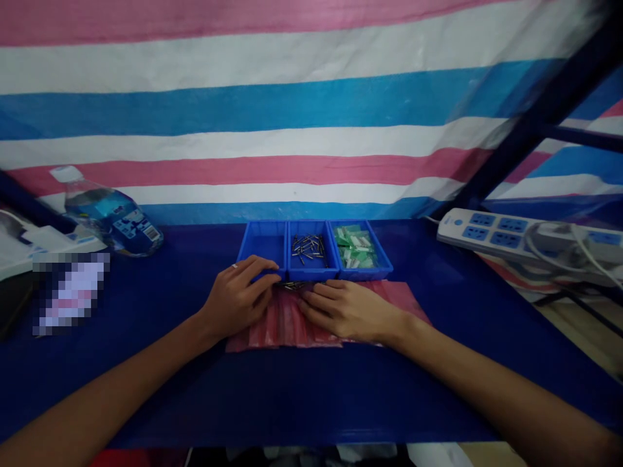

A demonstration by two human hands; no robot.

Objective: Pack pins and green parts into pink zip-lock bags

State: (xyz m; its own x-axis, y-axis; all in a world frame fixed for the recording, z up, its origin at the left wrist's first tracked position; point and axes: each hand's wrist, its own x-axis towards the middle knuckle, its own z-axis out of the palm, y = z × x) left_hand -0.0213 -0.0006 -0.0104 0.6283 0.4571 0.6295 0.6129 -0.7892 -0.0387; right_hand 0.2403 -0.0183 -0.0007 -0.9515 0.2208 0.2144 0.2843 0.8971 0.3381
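Observation:
My left hand (246,292), with a ring on one finger, rests at the front edge of the left blue tray (265,240). Its fingers are bent and apart, and the thumb is mostly hidden. Across from it, my right hand (348,308) lies palm down on a row of overlapping red plastic bags (292,321), fingers loosely curved. Between my fingertips, a few small metal pieces (293,285) lie at the bags' upper edge. Similar pointed metal bits (307,246) lie in the middle blue tray (311,269). Green-and-white packets (357,246) fill the right blue tray (384,266).
A plastic bottle (117,214) leans at the left beside a white power strip (63,243) and a blurred-out item (73,292). Another power strip (516,237) with cables runs along the right. A striped sheet (292,104) hangs behind the blue table (302,402).

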